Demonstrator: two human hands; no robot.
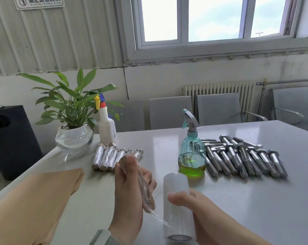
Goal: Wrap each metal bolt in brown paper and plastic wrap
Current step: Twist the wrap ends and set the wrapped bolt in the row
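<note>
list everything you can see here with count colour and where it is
bare bolts: a pile, exact count unclear, silver, table right
wrapped bolts: about seven, shiny film, table left centre
held bolt: one, brown paper under film, left hand
film roll: one, clear white, right hand
paper: stack, brown, table left
green sprayer: one, teal, green liquid, centre
white sprayer: one, behind the wrapped bolts
plant: one, green, glass bowl, far left
table: one, grey
left hand: grips the held bolt
right hand: holds the film roll

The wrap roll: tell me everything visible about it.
The wrap roll is a whitish, translucent cylinder of plastic film on a tube core whose near end shows. It stands tilted over the grey table, held by the right hand, thumb across its front. A clear strip of film runs from it to the paper-wrapped bolt in the left hand.
</note>
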